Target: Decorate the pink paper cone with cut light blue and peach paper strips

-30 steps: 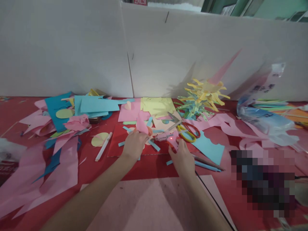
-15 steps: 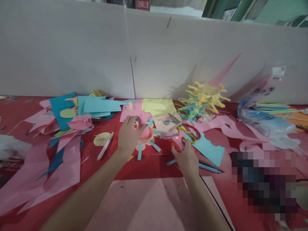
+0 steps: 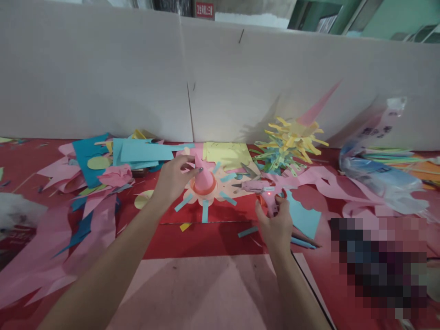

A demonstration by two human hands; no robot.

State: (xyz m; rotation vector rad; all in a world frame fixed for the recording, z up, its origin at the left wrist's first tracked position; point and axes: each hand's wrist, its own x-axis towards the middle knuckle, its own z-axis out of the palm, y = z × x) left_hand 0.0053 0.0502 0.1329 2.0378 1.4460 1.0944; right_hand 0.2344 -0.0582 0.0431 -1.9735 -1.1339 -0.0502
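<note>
A pink paper cone [image 3: 202, 178] stands upright on a pale flower-shaped paper base with light blue strips [image 3: 205, 211] radiating from it. My left hand [image 3: 174, 179] touches the cone's left side, fingers curled around its tip. My right hand [image 3: 275, 223] grips a pink glue gun [image 3: 261, 189] with a small red light; its nozzle points left toward the cone, a short way from it.
Scissors with red and yellow handles [image 3: 252, 176] lie behind the glue gun. A yellow and green paper spike flower [image 3: 290, 141] stands against the white board wall [image 3: 103, 78]. Pink and blue paper scraps [image 3: 85, 183] pile up left; a plastic bag [image 3: 378, 169] lies right.
My left hand has turned the pink paper from a loose held piece into a cone standing on its base. My right hand with the glue gun has shifted right and slightly away.
</note>
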